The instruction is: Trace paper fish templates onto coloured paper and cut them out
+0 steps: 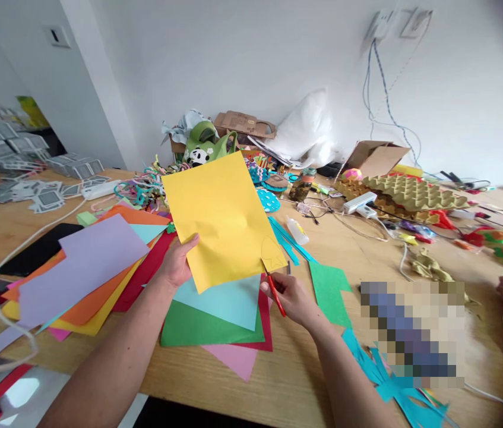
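A yellow sheet of paper (pixel 220 214) is held up over the table by my left hand (pixel 179 261), which pinches its lower left edge. Near the sheet's lower right corner a rounded shape is drawn in thin pencil lines. My right hand (pixel 293 294) grips red-handled scissors (pixel 273 288), their blades at the bottom edge of the paper beside that drawing. Whether the blades are parted is hard to make out. Beneath the yellow sheet lie light blue paper (pixel 228 300), green paper (pixel 211 326) and pink paper (pixel 236 356).
Stacked coloured paper (pixel 86 261) covers the left, beside a black phone-like slab (pixel 37 249). Felt pieces (pixel 329 285) and blue strips (pixel 382 380) lie to the right. Farther back are a glue bottle (pixel 298 230), a power strip (pixel 360 203), egg trays (pixel 415 193) and a green panda bag (pixel 206 145).
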`<control>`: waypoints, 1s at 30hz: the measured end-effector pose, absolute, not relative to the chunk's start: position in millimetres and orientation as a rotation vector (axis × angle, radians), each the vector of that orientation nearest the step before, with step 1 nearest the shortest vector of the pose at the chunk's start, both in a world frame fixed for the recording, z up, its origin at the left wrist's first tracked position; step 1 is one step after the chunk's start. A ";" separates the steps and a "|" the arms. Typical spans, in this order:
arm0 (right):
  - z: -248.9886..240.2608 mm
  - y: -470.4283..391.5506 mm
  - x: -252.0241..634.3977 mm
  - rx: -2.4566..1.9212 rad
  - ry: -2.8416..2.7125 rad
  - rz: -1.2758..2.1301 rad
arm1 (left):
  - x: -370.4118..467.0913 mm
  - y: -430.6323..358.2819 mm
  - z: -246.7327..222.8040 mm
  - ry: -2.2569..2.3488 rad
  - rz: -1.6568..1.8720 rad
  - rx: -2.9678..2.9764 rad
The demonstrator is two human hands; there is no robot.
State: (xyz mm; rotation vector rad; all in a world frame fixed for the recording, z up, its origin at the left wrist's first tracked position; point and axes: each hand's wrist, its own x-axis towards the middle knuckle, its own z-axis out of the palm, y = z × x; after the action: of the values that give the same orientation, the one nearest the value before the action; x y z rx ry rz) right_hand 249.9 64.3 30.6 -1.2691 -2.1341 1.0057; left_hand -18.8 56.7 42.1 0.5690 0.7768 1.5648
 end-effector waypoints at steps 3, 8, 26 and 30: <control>32.1 64.3 249.0 -1.279 -2.119 1.060 | -16.4 55.2 44.8 0.773 1.554 0.572; 30.3 65.3 247.8 -1.250 -2.063 1.134 | -14.9 54.5 45.8 0.761 1.572 0.557; 37.6 59.8 246.7 -1.165 -2.013 1.268 | -18.8 53.8 43.8 0.740 1.564 0.586; 42.8 57.9 247.5 -1.115 -2.051 1.294 | -19.1 54.0 43.5 0.725 1.562 0.595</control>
State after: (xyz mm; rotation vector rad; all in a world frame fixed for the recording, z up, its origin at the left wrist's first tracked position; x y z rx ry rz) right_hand 247.5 57.9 42.8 -1.1147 -2.0510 1.2941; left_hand -19.1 54.0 43.5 0.5948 0.7246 1.5621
